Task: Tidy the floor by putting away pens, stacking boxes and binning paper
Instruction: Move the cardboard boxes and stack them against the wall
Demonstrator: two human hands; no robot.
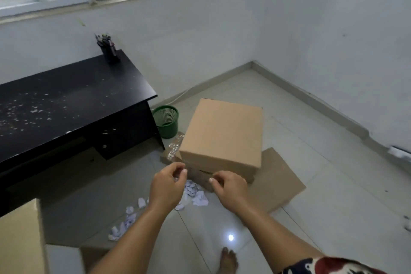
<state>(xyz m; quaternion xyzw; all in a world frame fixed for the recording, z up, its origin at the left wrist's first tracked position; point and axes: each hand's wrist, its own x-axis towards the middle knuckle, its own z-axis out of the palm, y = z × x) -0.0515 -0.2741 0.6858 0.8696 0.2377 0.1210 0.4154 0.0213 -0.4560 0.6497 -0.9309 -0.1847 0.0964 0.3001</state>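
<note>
Pen cup (109, 50) on tabletop (66, 100), pens inside. Green bin (166, 121) on floor beside desk, contents not visible. Top box (224, 133) stacked on lower box. Crumpled paper (198, 196) on floor. Left hand (166, 184), right hand (231, 189) loosely curled, holding nothing.

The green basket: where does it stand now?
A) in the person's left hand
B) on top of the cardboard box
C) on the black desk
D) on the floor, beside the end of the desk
D: the green basket stands on the tiled floor next to the end panel of the black desk, behind the cardboard box.
</note>
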